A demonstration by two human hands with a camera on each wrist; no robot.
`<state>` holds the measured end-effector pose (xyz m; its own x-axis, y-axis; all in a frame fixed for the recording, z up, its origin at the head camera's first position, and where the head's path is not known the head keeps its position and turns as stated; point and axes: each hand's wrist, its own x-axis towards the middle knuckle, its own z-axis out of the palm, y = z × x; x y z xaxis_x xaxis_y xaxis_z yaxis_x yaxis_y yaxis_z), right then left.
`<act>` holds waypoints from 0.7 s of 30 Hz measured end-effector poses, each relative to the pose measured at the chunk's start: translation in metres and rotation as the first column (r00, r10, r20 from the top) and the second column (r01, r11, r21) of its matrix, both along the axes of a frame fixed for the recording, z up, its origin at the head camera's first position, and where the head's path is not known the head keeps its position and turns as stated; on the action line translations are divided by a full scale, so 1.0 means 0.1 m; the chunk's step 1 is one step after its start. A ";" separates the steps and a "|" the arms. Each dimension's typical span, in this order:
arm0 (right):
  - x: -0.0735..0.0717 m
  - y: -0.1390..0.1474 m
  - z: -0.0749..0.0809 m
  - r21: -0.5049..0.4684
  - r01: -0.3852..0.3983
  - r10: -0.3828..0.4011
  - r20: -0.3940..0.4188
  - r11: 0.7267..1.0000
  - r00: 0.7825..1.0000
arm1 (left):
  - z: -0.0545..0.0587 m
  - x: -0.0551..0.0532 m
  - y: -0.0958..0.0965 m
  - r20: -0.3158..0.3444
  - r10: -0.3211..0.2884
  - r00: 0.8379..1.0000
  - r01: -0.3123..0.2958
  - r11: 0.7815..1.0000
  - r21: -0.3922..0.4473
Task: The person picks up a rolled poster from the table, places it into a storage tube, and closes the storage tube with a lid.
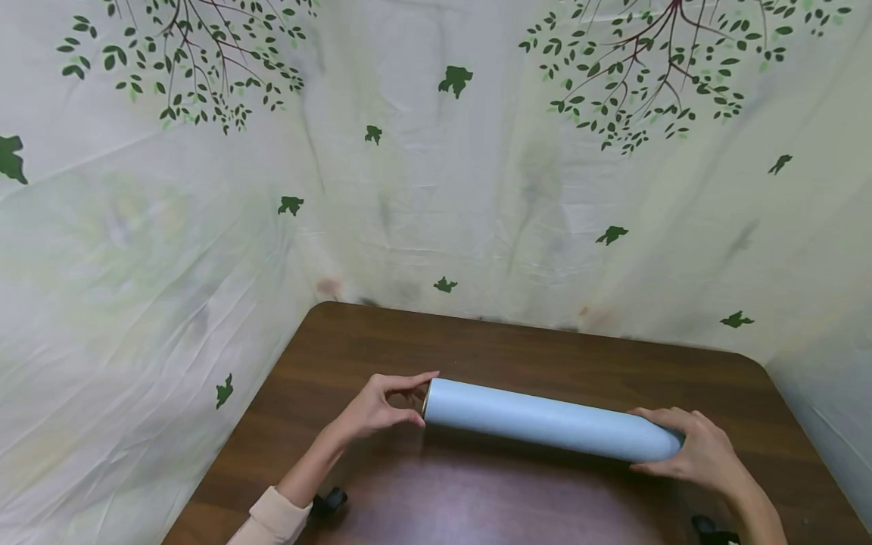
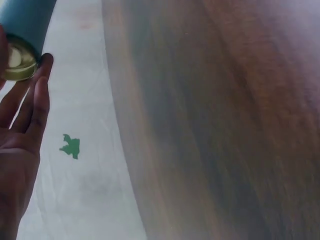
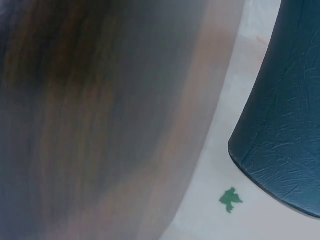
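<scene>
A long light blue tube is held level above the table, stretched between both hands. At its left end my left hand holds the rim between thumb and fingers. The left wrist view shows that end close up: a gold-coloured rim with a pale round piece set inside. My right hand grips the other end, thumb below and fingers over the top. In the right wrist view the tube's wrinkled, leather-like surface widens toward a thin dark edge; the right fingers are out of that view.
The brown wooden table has rounded far corners. A pale cloth printed with leaves and branches hangs behind it and along the sides. Black wrist straps show at both wrists, low over the table.
</scene>
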<state>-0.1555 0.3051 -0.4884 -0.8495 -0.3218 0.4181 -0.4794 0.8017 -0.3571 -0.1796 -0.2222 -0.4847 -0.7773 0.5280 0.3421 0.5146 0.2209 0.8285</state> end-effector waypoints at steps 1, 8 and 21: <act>0.00 0.00 -0.01 -0.003 -0.008 0.008 -0.005 1.000 1.000 | -0.01 0.01 0.00 -0.013 0.006 1.000 -0.006 1.000 0.001; 0.01 -0.03 -0.06 -0.017 -0.020 0.019 -0.016 1.000 1.000 | -0.04 0.05 -0.01 0.011 0.009 1.000 -0.008 1.000 -0.007; 0.01 0.01 0.06 0.028 0.003 -0.003 0.010 1.000 1.000 | 0.01 0.05 0.05 0.077 -0.030 0.997 0.033 0.999 -0.043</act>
<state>-0.1549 0.3064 -0.4825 -0.8547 -0.3310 0.4000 -0.4735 0.8129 -0.3391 -0.1745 -0.2174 -0.4838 -0.7828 0.5660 0.2585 0.4579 0.2426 0.8553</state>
